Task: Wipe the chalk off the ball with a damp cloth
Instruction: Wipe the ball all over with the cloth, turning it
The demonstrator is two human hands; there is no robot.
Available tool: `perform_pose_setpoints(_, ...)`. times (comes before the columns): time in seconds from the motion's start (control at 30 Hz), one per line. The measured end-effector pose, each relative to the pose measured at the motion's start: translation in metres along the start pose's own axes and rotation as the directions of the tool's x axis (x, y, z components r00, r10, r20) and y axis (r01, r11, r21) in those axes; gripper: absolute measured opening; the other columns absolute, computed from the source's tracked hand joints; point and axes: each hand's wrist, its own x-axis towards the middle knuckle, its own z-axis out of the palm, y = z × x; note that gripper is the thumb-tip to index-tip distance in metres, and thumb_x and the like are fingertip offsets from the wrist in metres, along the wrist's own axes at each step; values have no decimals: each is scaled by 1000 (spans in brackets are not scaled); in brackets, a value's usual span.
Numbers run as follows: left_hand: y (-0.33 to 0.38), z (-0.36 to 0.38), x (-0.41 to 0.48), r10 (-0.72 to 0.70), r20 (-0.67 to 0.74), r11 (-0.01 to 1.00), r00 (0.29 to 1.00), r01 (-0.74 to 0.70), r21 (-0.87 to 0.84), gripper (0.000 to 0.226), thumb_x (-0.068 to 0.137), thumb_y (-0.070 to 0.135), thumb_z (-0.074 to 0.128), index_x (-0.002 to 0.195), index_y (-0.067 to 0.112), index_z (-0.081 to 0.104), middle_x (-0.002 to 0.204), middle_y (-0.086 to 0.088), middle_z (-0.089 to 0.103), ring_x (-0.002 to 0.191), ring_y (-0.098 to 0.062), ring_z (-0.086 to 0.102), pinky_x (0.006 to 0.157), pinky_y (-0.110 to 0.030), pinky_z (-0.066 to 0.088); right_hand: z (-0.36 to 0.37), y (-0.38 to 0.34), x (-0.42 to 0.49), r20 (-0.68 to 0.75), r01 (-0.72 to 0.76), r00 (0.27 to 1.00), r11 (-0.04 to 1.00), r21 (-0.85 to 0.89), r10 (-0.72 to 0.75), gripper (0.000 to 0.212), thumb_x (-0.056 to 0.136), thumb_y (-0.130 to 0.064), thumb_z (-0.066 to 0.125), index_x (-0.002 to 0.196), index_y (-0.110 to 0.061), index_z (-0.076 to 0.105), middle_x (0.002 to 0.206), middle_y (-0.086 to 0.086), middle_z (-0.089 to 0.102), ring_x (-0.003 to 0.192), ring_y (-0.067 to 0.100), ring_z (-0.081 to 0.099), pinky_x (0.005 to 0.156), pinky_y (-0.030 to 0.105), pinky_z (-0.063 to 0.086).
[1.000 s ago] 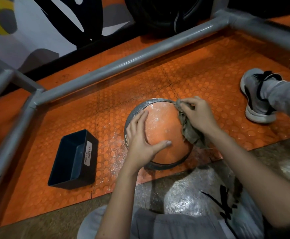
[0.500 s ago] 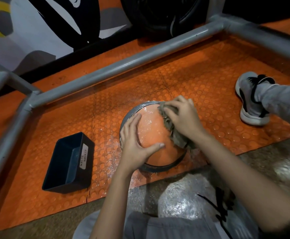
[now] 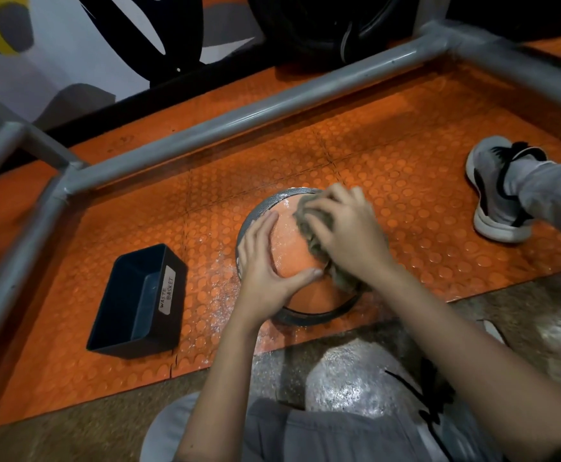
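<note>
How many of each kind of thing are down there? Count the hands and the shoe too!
ball: 1
cloth: 1
waste basket: 1
shoe: 1
hands: 2, the left hand and the right hand
Total: 6

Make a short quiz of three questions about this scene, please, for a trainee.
1. True or false: the left hand holds the cloth.
2. Where does the dark bin stand? A: on the mat, to the person's left of the ball. B: beside the shoe. C: on top of the ball.
3. Fill the gap: the label on the bin reads "WASTE ____".

Key: 1. False; the right hand grips the cloth, and the left hand rests on the ball. 2. A. 3. BASKET.
</note>
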Motion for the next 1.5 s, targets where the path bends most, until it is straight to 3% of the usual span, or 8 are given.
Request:
perform_pose_setpoints(0.2, 5, 3, 0, -10, 25, 1000, 1000, 10, 1, 104, 55, 61, 74, 144, 35, 27, 141, 18, 22, 131, 2, 13, 109, -32, 16, -5, 38, -3, -55, -386, 912, 895, 225, 407, 19, 93, -16, 55, 102, -11, 71, 91, -4, 50, 99, 32, 50, 85, 32, 36)
perform_pose_setpoints(0.5, 0, -1, 0, 6, 47, 999, 999, -9, 48, 104, 58, 67, 60, 146, 29, 20, 144, 16, 18, 133, -1, 10, 116, -39, 13, 3, -16, -11, -8, 85, 996, 996, -39, -86, 23, 84, -30, 52, 89, -18, 71, 92, 0, 60, 88, 23, 47, 71, 34, 35)
perform_pose_setpoints(0.83, 12, 9, -1, -8, 28, 999, 1000, 7, 40, 107, 55, 70, 67, 146, 35, 21, 138, 27, 19, 133, 3, 8, 114, -40, 14, -4, 53, -11, -67, -457, 852, 799, 390, 520, 18, 92, -10, 57, 102, -3, 70, 94, 5, 54, 100, 32, 56, 85, 14, 40)
perform_pose_setpoints(1.0, 4, 3, 0, -15, 0, 999, 1000, 15, 48, 109, 53, 72, 61, 146, 29, 24, 139, 19, 20, 129, 3, 11, 113, -34, 13, 4, 14, -20, -182, -227, 953, 968, 109, 244, 24, 90, -25, 51, 96, -12, 70, 92, 0, 57, 90, 23, 45, 75, 28, 27)
perform_pose_setpoints(1.13, 0, 0, -3, 8, 32, 999, 999, -10, 45, 106, 56, 68, 63, 146, 30, 21, 141, 19, 19, 133, -1, 11, 115, -40, 14, 6, -12, -6, -42, 107, 993, 985, -139, -114, 29, 87, -32, 46, 92, -17, 70, 94, 1, 62, 88, 22, 43, 70, 32, 30)
perform_pose_setpoints(1.27, 1, 2, 0, 17, 57, 998, 998, -21, 59, 108, 54, 71, 63, 145, 35, 18, 141, 23, 16, 133, 3, 10, 114, -31, 11, 0, 0, 26, 129, -13, 991, 988, -152, 33, 25, 95, -28, 50, 108, -16, 68, 107, 2, 58, 103, 30, 44, 79, 36, 30)
perform_pose_setpoints(1.4, 6, 3, 12, 42, 40, 998, 998, -44, 37, 105, 52, 69, 63, 143, 30, 26, 134, 26, 20, 124, 9, 15, 103, -3, 5, 3, 2, -6, -99, 8, 995, 989, -151, -23, 25, 90, -28, 49, 93, -14, 70, 91, 1, 63, 85, 26, 45, 71, 35, 35)
perform_pose_setpoints(1.5, -2, -5, 20, 50, 115, 998, 992, -46, -35, 101, 52, 62, 68, 138, 34, 25, 134, 29, 19, 131, 3, 19, 108, -9, 10, 7, 0, -46, -239, 61, 968, 994, -92, -81, 21, 88, -24, 54, 88, -12, 71, 89, 0, 66, 81, 19, 41, 70, 29, 28)
